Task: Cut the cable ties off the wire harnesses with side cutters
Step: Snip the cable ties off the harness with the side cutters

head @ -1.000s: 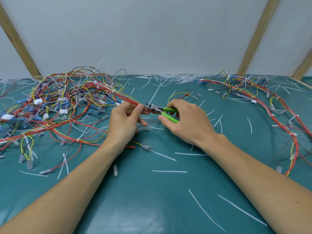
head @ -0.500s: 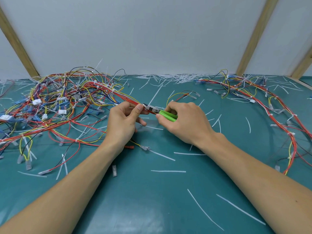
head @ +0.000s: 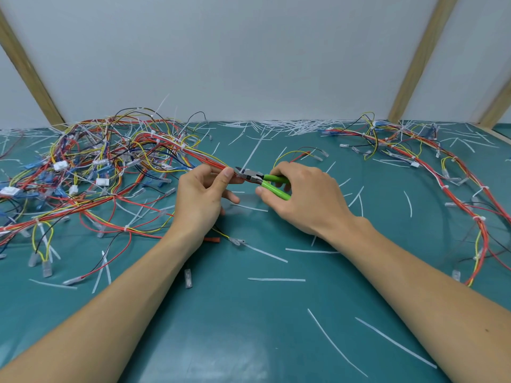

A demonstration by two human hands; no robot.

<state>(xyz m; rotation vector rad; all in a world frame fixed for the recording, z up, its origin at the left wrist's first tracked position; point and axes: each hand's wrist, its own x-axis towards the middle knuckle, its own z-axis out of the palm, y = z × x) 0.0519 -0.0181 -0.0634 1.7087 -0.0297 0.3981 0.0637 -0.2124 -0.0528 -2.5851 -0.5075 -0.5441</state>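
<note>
My left hand (head: 203, 197) pinches a red wire bundle (head: 204, 159) between thumb and fingers near the table's middle. The bundle runs back left into a big tangled pile of wire harnesses (head: 91, 172). My right hand (head: 301, 197) grips the green handles of the side cutters (head: 261, 179). The handles are spread apart. The metal jaws point left and sit at the bundle, right beside my left thumb tip. I cannot make out a cable tie between the jaws.
A second harness (head: 442, 172) snakes along the right side of the green table mat (head: 249, 327). Several cut white ties (head: 276, 279) lie scattered on the mat, and many more are heaped at the far edge (head: 290, 125). Loose clear connectors (head: 188, 277) lie near my left forearm.
The cutter handles have spread apart again after being squeezed together half a second ago. Both hands stay in nearly the same place.
</note>
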